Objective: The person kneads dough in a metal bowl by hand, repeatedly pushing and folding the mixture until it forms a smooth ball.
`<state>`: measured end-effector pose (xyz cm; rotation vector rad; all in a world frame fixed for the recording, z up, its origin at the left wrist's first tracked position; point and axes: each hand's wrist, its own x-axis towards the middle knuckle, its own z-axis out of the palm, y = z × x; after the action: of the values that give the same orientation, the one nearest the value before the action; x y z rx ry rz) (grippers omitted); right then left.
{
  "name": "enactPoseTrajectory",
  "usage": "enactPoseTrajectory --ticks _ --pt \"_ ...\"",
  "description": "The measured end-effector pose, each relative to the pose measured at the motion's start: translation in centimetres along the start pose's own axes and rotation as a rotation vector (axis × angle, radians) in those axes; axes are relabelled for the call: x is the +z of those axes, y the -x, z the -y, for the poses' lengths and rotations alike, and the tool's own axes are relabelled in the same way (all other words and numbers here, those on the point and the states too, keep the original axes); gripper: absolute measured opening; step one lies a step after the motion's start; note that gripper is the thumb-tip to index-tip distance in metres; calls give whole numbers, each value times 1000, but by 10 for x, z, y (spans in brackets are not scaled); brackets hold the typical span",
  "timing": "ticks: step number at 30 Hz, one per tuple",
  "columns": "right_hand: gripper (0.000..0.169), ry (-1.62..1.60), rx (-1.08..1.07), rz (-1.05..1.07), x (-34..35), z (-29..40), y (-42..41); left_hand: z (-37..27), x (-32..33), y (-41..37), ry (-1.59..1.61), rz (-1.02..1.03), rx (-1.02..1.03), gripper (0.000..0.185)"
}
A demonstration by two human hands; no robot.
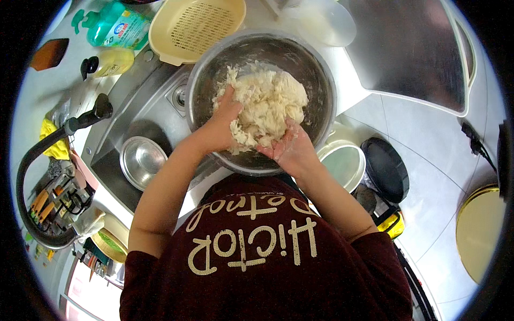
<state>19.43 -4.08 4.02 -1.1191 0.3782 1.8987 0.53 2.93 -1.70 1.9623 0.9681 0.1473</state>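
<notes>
A large steel mixing bowl (321, 76) stands in front of me and holds a shaggy, pale lump of dough (273, 100). Against the lump's left side lies my left hand (227, 124), its fingers sunk partly into the loose flakes. My right hand (291, 148) is at the lump's near right edge, palm turned up, with fingertips touching the dough and bits of it stuck to the skin. Some of the fingers of both hands are hidden by dough. Smears of dough cling to the bowl's inner wall.
Left of the bowl is a steel sink (116, 124) with a small metal bowl (143, 162) and a black faucet (30, 160). Beyond stand a yellow colander (160, 36) and pump bottles (116, 64). A dark board (409, 48) and a whitish container (343, 164) are at right.
</notes>
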Motion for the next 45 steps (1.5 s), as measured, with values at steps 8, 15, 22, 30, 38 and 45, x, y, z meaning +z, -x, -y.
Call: enactPoseTrajectory --ticks 8,15,22,30,38,45 --pt "45 842 67 100 30 39 -3 1 7 -20 -187 -135 -202 71" --pt "51 1553 -145 -87 -15 42 -10 24 -20 -43 -24 -141 -267 73" --pt "51 2078 -563 161 -9 -39 -39 42 -19 -64 109 -181 -327 72" --pt "43 2364 -427 119 -42 -48 -63 45 -4 -64 -81 -255 -311 63" --pt "32 2609 -393 -34 -42 -13 -38 18 -9 -60 -158 -256 -357 61" --pt "27 2520 -690 340 -11 -36 -52 30 -5 -57 -204 -211 -369 61"
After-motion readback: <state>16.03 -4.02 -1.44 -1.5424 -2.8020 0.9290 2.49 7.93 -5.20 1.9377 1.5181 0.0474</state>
